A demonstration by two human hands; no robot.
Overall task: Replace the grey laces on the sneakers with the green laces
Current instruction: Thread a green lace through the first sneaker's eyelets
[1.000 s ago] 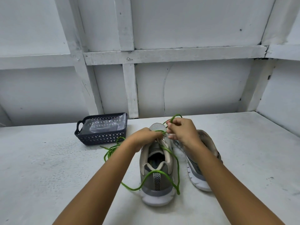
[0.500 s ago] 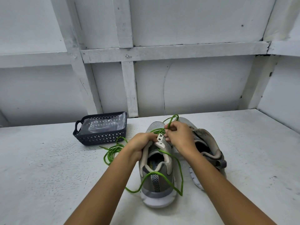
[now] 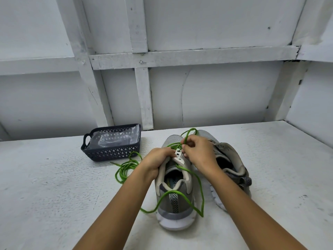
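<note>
Dark perforated basket [image 3: 110, 153] holding clear plastic [image 3: 115, 139] on white table [image 3: 45, 186].

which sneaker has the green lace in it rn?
The upright sneaker nearer the basket: the green lace trails from it. The other sneaker leans sideways, no lace visible.

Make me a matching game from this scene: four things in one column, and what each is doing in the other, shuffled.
1 basket
2 left hand
3 right hand
4 far sneaker

A pinches the green lace
B holds clear plastic
C tipped on its side
D grips the near sneaker

Pairs: 1-B, 2-D, 3-A, 4-C.
</note>
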